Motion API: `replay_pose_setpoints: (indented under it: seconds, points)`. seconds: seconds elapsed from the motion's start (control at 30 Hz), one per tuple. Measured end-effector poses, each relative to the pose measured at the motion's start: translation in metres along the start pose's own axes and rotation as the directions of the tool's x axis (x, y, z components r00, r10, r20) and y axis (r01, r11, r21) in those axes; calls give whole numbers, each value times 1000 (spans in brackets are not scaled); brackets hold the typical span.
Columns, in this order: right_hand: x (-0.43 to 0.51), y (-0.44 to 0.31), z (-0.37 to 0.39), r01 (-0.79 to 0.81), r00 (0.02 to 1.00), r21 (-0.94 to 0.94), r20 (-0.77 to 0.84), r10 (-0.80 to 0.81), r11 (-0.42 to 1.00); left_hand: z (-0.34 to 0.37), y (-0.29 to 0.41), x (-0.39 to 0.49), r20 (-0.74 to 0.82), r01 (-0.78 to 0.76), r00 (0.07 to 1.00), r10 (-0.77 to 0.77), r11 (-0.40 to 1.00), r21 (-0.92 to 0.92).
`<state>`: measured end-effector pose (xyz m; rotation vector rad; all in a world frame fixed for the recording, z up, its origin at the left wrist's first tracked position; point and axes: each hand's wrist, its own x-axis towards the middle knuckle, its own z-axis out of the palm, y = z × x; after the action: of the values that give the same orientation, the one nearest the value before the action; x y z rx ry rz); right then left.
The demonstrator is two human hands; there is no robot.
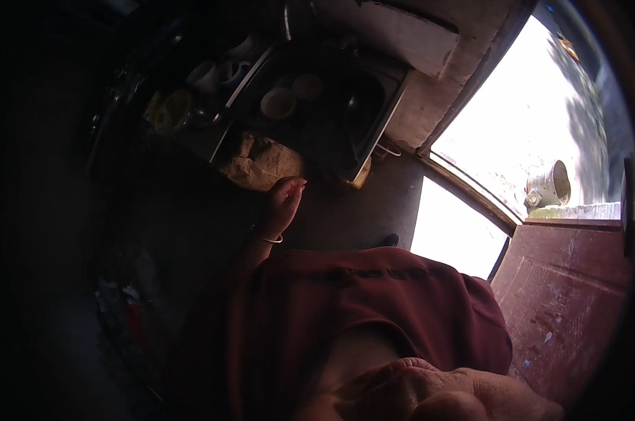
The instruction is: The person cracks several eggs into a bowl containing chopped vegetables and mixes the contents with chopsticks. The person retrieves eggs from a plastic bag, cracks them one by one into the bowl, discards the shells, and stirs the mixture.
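Observation:
My left hand (284,202) is partly in shadow, with its fingers bent and a pale band at the wrist. In this view it lies beside a crumpled brown sack or paper (264,163), and I cannot tell whether they touch. Nothing shows in the hand, though its inner side is partly hidden. My right hand is out of view. Beyond the sack is a dark sink (367,142), with a light cup or bowl (278,103) and a second round vessel (308,87) in it.
Mugs (203,77) and a yellow container (172,111) stand left of the sink in deep shade. At right, a bright doorway has a threshold (470,184) and a reddish door (565,300). A dirty bucket (550,184) lies tipped outside. The far left is too dark to read.

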<state>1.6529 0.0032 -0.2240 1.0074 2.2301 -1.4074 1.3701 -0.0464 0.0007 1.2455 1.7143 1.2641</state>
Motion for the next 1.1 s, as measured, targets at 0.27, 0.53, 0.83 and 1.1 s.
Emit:
replay_pose_setpoints:
  seconds: [0.27, 0.53, 0.83, 1.1]
  points:
    - [81, -207, 23, 309, 951, -371, 143, -275, 876, -191, -87, -108, -313, 72, 943, -114, 987, -145]
    - [146, -358, 62, 480, 878, -493, 268, -398, 726, -323, -126, -194, -505, 131, 843, -185, 981, -140]
    - [242, -468, 54, 620, 783, -469, 323, -532, 629, -387, -148, -184, -665, 85, 693, -279, 947, -309]
    - [329, -589, 17, 770, 636, -294, 276, -721, 566, -498, -163, -150, -736, 148, 646, -202, 979, -139]
